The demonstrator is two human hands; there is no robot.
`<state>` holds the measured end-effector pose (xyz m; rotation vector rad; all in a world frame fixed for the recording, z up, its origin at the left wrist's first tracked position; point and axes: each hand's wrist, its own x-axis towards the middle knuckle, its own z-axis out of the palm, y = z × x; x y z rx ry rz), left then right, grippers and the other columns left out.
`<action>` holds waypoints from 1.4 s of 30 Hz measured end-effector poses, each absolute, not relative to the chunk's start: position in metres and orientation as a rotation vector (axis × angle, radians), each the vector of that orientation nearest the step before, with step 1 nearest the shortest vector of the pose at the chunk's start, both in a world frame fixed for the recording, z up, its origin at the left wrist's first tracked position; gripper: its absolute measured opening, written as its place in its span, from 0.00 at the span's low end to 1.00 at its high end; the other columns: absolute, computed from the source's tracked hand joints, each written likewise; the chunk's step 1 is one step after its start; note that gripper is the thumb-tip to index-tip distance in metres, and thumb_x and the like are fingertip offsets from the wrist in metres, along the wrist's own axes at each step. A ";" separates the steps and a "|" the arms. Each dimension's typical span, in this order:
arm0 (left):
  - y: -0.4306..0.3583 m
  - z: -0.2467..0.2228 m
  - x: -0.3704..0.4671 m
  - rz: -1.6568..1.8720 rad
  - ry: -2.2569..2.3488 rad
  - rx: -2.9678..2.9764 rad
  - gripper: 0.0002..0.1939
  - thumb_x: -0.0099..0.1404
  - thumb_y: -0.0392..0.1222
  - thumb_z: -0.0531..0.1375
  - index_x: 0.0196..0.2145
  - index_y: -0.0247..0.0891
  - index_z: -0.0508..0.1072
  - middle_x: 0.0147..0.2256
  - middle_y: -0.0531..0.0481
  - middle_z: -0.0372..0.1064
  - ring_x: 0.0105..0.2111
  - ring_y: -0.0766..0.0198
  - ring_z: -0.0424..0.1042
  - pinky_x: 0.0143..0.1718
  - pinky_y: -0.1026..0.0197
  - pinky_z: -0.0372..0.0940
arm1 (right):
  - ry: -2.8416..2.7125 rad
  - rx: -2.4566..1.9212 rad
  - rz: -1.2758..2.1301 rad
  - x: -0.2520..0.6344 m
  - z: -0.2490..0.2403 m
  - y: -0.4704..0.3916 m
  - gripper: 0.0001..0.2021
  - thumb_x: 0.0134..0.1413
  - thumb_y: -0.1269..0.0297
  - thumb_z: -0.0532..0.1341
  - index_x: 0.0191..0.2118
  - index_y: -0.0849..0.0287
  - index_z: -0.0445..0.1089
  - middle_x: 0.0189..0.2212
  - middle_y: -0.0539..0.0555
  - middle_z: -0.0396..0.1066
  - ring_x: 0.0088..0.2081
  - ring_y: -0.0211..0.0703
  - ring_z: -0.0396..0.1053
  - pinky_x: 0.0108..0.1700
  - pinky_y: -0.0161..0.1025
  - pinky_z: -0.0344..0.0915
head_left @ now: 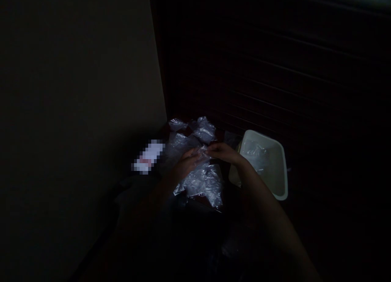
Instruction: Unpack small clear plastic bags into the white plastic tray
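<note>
Darkness looks like the main trouble from where I stand: thin, see-through film is hard to tell apart in this light, so two layers could easily be caught as one. Crinkled plastic (pixel 202 152) sits between the fingertips of the left hand (pixel 189 162) and the right hand (pixel 225 152). Both hands are partly curled, fingers slightly bent and touching it; I can't tell how firmly either one grips. More loose plastic (pixel 198 182) lies just on the near side of them, and crumpled bundles (pixel 204 129) lie beyond. A quick pull or a brushing wrist might drag those along, since they seem light and could cling.

As for edges, the pale tub (pixel 285 172) is close by the right forearm, its rim raised, with a plastic wad (pixel 256 154) inside. Swinging that arm outward could knock the rim and tip or shove the tub. Off the left hand lies a bright oblong (pixel 149 156), too blurred to name, which a sideways sweep might nudge. The wall (pixel 91 70) limits the left side, and dark ridged boards (pixel 269 64) close off the far side. Lifting straight up seems the freest way; nearer the body, it's too dark to judge the room.
</note>
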<state>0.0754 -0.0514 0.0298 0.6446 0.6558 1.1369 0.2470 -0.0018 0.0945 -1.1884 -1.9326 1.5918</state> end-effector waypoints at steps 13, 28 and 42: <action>-0.046 0.029 0.072 1.124 0.712 0.680 0.17 0.54 0.35 0.61 0.42 0.42 0.70 0.44 0.48 0.71 0.48 0.51 0.67 0.49 0.49 0.59 | -1.671 -1.318 1.581 0.247 0.092 0.002 0.15 0.34 0.55 0.66 0.25 0.62 0.69 0.20 0.48 0.67 0.24 0.34 0.63 0.29 0.34 0.62; -0.041 0.016 0.068 1.173 0.741 0.621 0.22 0.53 0.37 0.62 0.46 0.48 0.65 0.47 0.53 0.69 0.51 0.51 0.64 0.51 0.50 0.58 | -1.451 -1.222 1.728 0.249 0.095 0.001 0.13 0.36 0.59 0.67 0.30 0.60 0.68 0.25 0.48 0.70 0.27 0.34 0.67 0.33 0.34 0.65; -0.044 0.029 0.067 1.124 0.675 0.632 0.11 0.54 0.36 0.61 0.38 0.38 0.75 0.40 0.47 0.74 0.43 0.56 0.71 0.50 0.52 0.61 | -1.415 -1.306 1.686 0.247 0.094 0.000 0.13 0.36 0.63 0.69 0.30 0.60 0.68 0.26 0.47 0.68 0.28 0.32 0.67 0.31 0.29 0.66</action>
